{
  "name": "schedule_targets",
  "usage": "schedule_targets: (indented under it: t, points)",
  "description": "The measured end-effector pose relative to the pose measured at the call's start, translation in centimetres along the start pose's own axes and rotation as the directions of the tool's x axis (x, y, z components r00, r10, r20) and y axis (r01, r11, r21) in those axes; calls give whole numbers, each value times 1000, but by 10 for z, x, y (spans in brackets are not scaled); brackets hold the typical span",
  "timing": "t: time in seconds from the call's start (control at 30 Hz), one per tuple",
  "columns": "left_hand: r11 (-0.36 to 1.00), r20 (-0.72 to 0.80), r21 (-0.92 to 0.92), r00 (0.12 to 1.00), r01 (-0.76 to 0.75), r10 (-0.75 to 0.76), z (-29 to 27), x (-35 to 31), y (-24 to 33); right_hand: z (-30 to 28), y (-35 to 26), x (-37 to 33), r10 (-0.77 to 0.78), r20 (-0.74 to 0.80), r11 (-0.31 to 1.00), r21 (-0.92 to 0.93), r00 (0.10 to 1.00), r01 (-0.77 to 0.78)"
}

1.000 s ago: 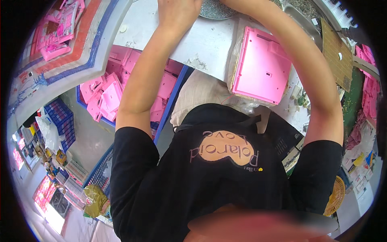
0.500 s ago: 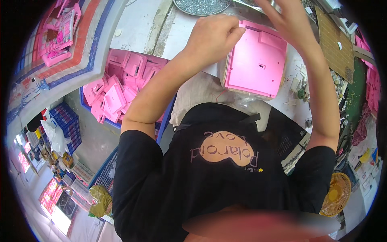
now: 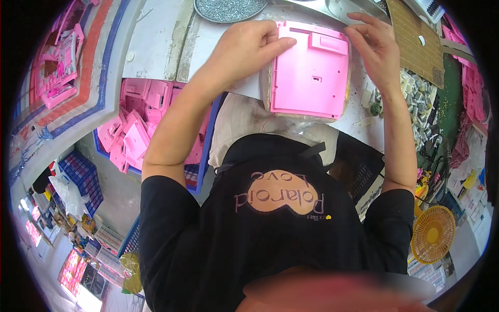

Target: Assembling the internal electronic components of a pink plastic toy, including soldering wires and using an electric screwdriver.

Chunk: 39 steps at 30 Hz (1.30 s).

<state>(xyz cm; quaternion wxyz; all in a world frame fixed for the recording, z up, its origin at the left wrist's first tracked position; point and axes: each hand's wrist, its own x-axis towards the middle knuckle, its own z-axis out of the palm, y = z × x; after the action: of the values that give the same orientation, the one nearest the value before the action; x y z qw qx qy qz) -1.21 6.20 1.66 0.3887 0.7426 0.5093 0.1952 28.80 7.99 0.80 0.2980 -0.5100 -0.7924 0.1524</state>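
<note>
Pink panel: It is laid on a plastic-wrapped pad, at the near edge of the table. It is the pink panel that both hands are brought to.
Done: The panel is set out flat. Small dark holes can be seen in it — whether any are filled cannot be told.
Left: Much seems to be left, as many pink parts are heaped in the blue bin, left of the panel and past the table's near edge. Metal bits are piled in the round tray, farther from that edge.
Left hand: The left hand is bent over the panel's far left corner, with the thumb laid across it. Whether anything is pinched cannot be told.
Right hand: The right hand is curled by the far right corner — fingers bent, thumb tip close to them. Its grip cannot be told either.
Arms: Both elbows are bent and spread wide.
</note>
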Motion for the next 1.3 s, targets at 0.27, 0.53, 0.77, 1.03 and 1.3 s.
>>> schedule_targets:
  t: [0.27,0.53,0.77,1.03,1.3]
  points:
    - [888,-493,457,845,49,207,-40,32,-45,10,2,3,-27,33,1000,-10,999,28]
    - [866,-451,499,855,6,254,-38,35,-52,4,5,5,27,118,995,-101,993,-15]
    - [884,-371,466,898,-41,237,-34,46,-57,-31,-21,35,-37,12,999,15,999,37]
    - [881,-464,473,854,14,235,-38,43,-63,99,-83,151,-456,291,775,-335,841,536]
    - [1000,-395,-1,918,-28,25,-31,3,-20,143,-76,187,-229,398,815,-421,889,398]
